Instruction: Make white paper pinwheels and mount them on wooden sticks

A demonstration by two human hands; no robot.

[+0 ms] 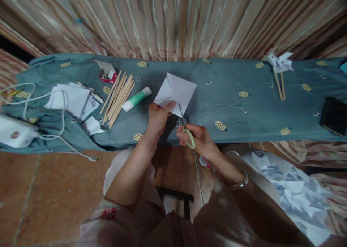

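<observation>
Teal cloth (230, 111) bears a tube (136, 99), label (141, 96) unreadable, beside held paper (180, 90).

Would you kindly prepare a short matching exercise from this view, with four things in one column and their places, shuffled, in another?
Column 1
1. Scissors
2. Glue stick
3. Wooden sticks
4. White paper square

Column 2
A. Gripped by the left hand
B. Lying beside the small red box
C. Held by pale green handles in the right hand
D. Lying between the light wood bundle and the paper

Pairs: 1-C, 2-D, 3-B, 4-A
</observation>
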